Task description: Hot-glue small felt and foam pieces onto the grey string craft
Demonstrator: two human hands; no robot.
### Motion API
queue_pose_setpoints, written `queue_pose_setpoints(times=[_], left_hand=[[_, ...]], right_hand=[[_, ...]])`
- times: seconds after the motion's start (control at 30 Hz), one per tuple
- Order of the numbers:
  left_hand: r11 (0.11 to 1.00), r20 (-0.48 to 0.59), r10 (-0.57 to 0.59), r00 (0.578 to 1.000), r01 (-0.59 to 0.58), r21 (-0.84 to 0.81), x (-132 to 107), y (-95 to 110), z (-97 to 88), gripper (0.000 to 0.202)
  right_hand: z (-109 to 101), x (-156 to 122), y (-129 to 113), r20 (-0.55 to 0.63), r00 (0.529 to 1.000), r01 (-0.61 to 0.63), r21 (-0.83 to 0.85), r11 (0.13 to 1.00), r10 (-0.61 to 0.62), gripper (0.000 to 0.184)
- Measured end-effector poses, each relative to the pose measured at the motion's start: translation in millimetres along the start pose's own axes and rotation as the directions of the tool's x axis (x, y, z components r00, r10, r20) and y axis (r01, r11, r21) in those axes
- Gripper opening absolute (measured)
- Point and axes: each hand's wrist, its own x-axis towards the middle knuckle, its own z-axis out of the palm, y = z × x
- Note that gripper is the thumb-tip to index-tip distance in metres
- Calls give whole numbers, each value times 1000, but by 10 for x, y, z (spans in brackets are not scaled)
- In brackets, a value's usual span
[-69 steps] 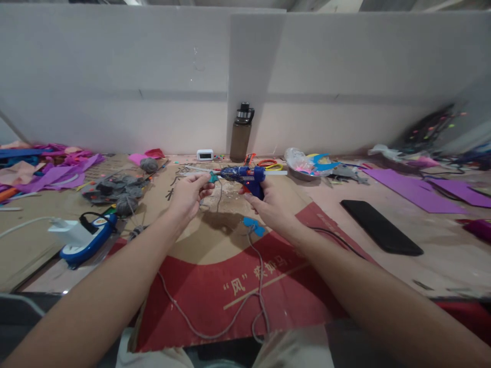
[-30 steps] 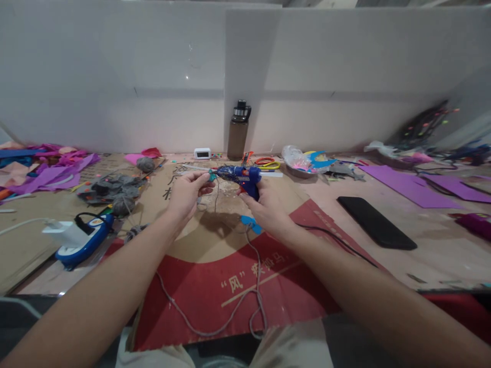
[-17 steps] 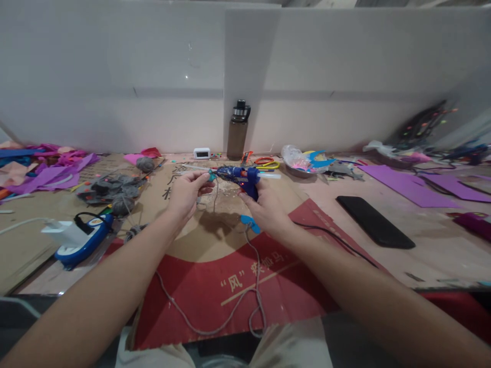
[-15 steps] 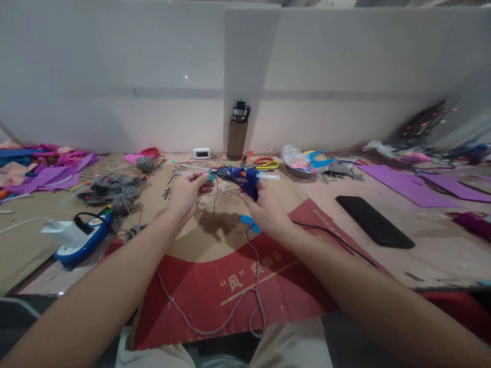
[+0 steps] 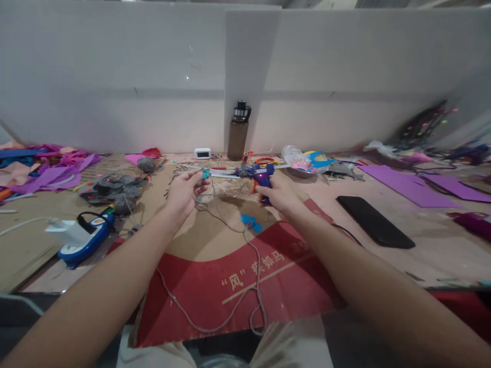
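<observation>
The left hand pinches 1 teal piece at its fingertips, while the right hand curls around a glue gun.

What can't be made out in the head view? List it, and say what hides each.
All in the head view:
Glue gun: its grip is partly covered by the right hand.
Teal piece: partly behind the left hand, too small to tell its full shape.
White device: too small to read.
Magenta item: cut off by the right edge.
</observation>
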Motion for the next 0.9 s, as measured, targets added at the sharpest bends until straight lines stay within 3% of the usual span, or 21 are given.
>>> queue_pose_setpoints(times=[0.07, 0.17, 0.23, 0.33, 0.4, 0.5, 0.53, 0.6, 0.67, 0.7, 0.73, 0.8, 0.9], left_hand=[[1000, 16, 0, 1000, -1, 11, -21, 3, 17, 6], [999, 41, 12, 999, -14, 43, -56, 1, 43, 6], [996, 68, 30, 997, -36, 79, -72, -9, 54, 10], [976, 87, 102, 991, -116, 182, -72, -40, 52, 15], [931, 80, 198, 977, -213, 296, -62, -60, 40, 14], [770, 102, 390, 915, -385, 509, -66, -54, 15, 11], [694, 130, 451, 883, -439, 570, -75, -38, 7, 10], [531, 209, 551, 808, -533, 658, -100, 6, -5, 8], [401, 286, 604, 744, -594, 697, -119, 50, -12, 8], [376, 301, 612, 732, -604, 703, -122, 64, -13, 9], [385, 298, 609, 735, -602, 700, -120, 70, -13, 10], [484, 252, 574, 779, -570, 664, -105, 60, -9, 12], [652, 186, 482, 856, -493, 576, -80, 11, 8, 13]], right_hand=[[-118, 139, 114, -65, 998, -2, -267, 964, -16, 8], [-275, 266, 247, -120, 989, -13, -651, 759, -86, 17], [-325, 259, 259, -171, 974, -37, -768, 640, -149, 23], [-245, 127, 137, -240, 882, 78, -774, 629, -405, 18], [-69, 12, -6, -181, 813, 318, -657, 683, -553, 11], [321, -89, -213, -72, 840, 504, -263, 823, -537, 23], [458, -93, -266, -44, 871, 484, -88, 871, -489, 30], [698, -68, -342, 20, 943, 321, 211, 923, -333, 45], [862, -31, -387, 69, 967, 199, 387, 900, -244, 54], [911, -20, -400, 91, 970, 158, 462, 873, -225, 55], [940, -17, -408, 109, 971, 128, 521, 844, -215, 54], [949, -30, -411, 141, 968, 87, 589, 804, -208, 49], [899, -59, -376, 152, 966, 97, 533, 840, -209, 39]])
